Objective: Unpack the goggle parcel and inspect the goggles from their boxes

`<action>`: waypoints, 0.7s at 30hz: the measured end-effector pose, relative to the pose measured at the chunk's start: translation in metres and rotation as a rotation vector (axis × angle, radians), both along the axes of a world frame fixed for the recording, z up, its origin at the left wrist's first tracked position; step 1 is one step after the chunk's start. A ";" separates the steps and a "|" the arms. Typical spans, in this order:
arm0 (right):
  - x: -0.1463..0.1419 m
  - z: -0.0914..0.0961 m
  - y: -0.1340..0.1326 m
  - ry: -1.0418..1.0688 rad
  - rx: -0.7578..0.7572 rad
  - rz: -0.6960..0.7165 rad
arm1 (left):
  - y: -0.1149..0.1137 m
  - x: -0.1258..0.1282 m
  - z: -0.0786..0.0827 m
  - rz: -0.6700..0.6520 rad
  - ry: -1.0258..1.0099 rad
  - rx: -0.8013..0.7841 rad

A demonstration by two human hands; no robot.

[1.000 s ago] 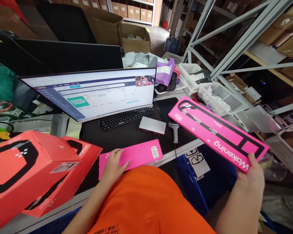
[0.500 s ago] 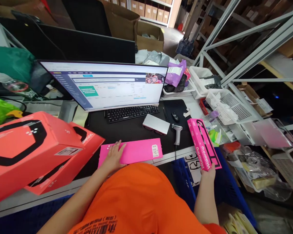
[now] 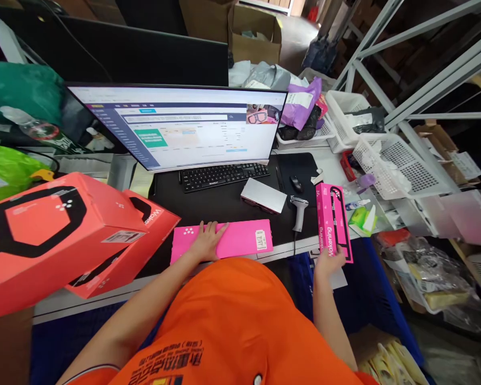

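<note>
A long pink box point(image 3: 240, 239) with a white barcode label lies at the desk's front edge, and my left hand point(image 3: 208, 241) rests on its left part with fingers spread. Off to the right, my right hand point(image 3: 329, 262) grips the near end of a second pink box point(image 3: 332, 219), printed "Wakening" with a black outline. That box reaches over the desk's right part. Between the two boxes lies a grey barcode scanner point(image 3: 299, 213), its cable hanging over the front edge. A small white box point(image 3: 263, 195) sits behind the labelled pink box.
Large coral boxes point(image 3: 60, 224) are stacked at left. A monitor point(image 3: 180, 128), keyboard point(image 3: 224, 176) and mouse point(image 3: 296, 184) stand behind. White baskets point(image 3: 401, 166) and a purple parcel point(image 3: 300, 104) are at back right. A blue crate point(image 3: 379, 283) stands below right.
The camera view has tilted down and shifted left. My right hand has moved its hold on the near end of the "Wakening" box, and that box has turned slightly. My left hand remains on the other box.
</note>
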State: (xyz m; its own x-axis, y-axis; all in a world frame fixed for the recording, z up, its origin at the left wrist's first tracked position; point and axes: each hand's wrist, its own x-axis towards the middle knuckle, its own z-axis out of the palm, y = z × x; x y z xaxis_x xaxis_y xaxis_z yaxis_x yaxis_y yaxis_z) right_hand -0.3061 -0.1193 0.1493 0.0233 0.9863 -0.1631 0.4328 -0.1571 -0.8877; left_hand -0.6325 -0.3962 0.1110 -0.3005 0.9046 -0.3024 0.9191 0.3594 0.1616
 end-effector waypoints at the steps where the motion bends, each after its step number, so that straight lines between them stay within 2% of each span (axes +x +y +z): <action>1: -0.011 -0.002 -0.009 0.011 -0.022 0.080 | -0.003 0.000 -0.001 -0.003 0.005 0.021; 6: -0.075 -0.017 -0.041 0.147 -0.287 0.520 | -0.022 0.006 -0.003 0.029 -0.012 0.181; 8: -0.093 -0.016 -0.043 0.203 -0.377 0.641 | -0.032 0.009 0.001 0.070 -0.033 0.268; 10: -0.106 -0.006 -0.042 0.252 -0.437 0.746 | -0.043 0.011 0.005 0.129 -0.045 0.349; 12: -0.115 0.012 -0.039 0.283 -0.462 0.847 | -0.054 0.013 0.010 0.196 -0.045 0.428; 14: -0.123 0.036 -0.039 0.280 -0.416 0.952 | -0.065 0.016 0.013 0.265 -0.031 0.505; 18: -0.137 0.093 -0.051 0.188 -0.150 1.146 | -0.083 0.022 0.017 0.348 0.078 0.616; 21: -0.143 0.131 -0.069 0.115 -0.019 1.270 | -0.094 0.028 0.022 0.359 0.173 0.673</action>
State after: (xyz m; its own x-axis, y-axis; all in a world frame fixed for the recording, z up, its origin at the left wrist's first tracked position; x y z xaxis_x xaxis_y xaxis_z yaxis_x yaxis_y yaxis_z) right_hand -0.4490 -0.1880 0.2803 -0.9460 0.3026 -0.1160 0.2090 0.2959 -0.9321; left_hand -0.6045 -0.4905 0.1333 -0.6025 0.7149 0.3547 0.7969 0.5150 0.3157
